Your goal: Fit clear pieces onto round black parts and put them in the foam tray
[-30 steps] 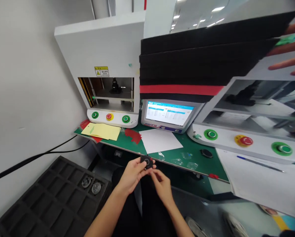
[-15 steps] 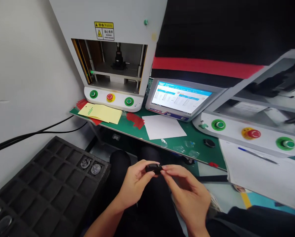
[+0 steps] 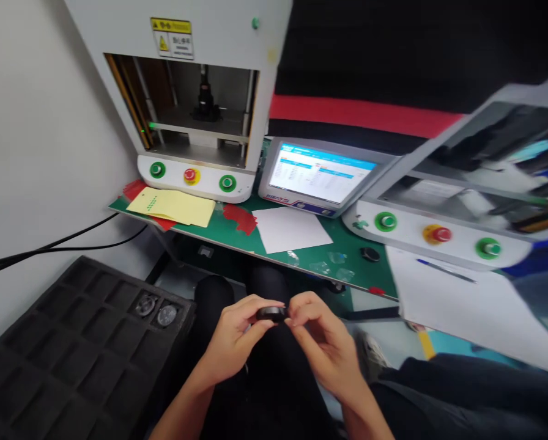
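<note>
In the head view, the left hand (image 3: 230, 333) and the right hand (image 3: 322, 336) meet over the person's lap, below the green tabletop (image 3: 237, 235); both pinch a small black round part (image 3: 270, 314) between fingertips, each hand clamped on one side of it; to the left lies a black foam tray (image 3: 72, 354) with two round metal parts (image 3: 157, 310) in its pockets; another black round part (image 3: 370, 253) rests on the tabletop near clear film scraps (image 3: 329, 266).
</note>
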Action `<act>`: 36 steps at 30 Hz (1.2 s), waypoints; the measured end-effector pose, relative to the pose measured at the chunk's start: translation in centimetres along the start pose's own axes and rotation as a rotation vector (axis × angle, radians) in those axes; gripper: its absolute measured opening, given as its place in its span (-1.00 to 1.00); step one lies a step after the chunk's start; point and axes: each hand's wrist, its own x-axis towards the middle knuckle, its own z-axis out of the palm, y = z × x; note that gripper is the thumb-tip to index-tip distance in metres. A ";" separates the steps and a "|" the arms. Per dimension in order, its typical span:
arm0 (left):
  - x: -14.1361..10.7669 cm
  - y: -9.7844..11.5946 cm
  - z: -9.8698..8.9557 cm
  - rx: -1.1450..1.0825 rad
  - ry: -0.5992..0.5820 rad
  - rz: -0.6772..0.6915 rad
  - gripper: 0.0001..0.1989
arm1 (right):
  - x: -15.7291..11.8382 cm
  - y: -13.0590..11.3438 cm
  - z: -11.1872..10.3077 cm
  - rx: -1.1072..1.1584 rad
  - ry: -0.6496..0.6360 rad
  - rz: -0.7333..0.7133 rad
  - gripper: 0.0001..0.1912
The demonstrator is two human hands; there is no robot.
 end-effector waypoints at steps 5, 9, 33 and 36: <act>0.6 -0.8 -0.4 0.091 0.066 0.074 -0.79 | 0.1 0.0 0.9 -0.075 0.177 0.011 -0.85; 1.5 -1.4 -0.3 0.136 0.089 0.129 -0.78 | 0.3 0.2 0.8 -0.122 0.273 0.004 -0.96; 0.8 0.3 1.7 0.057 0.004 0.039 -0.78 | -1.1 -0.1 0.2 -0.279 0.334 -0.116 -0.83; 0.8 -0.1 2.1 0.023 0.086 0.019 -0.78 | -2.2 -0.6 0.9 -0.300 0.324 -0.166 -0.78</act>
